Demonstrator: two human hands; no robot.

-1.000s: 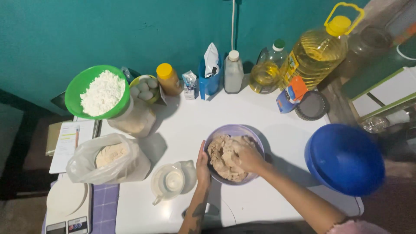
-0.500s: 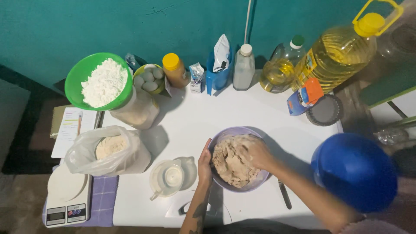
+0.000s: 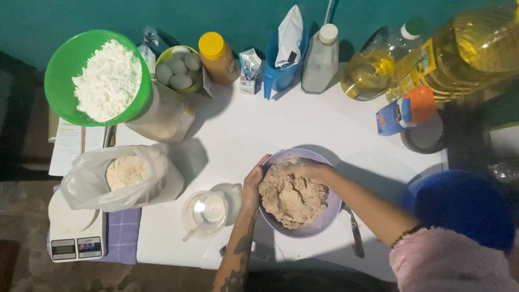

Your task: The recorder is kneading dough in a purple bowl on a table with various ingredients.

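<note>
A person's left hand (image 3: 252, 184) cupped the rim of a lilac bowl (image 3: 324, 224) on the white bench (image 3: 303, 119), steadying it, while the right hand (image 3: 305, 170) pressed open-fingered into the dough (image 3: 292, 200) inside, which looked soft, sticky and best gathered from beneath.

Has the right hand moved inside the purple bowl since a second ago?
Yes. The right hand has shifted from the bowl's right side toward its far rim, over the dough.
</note>
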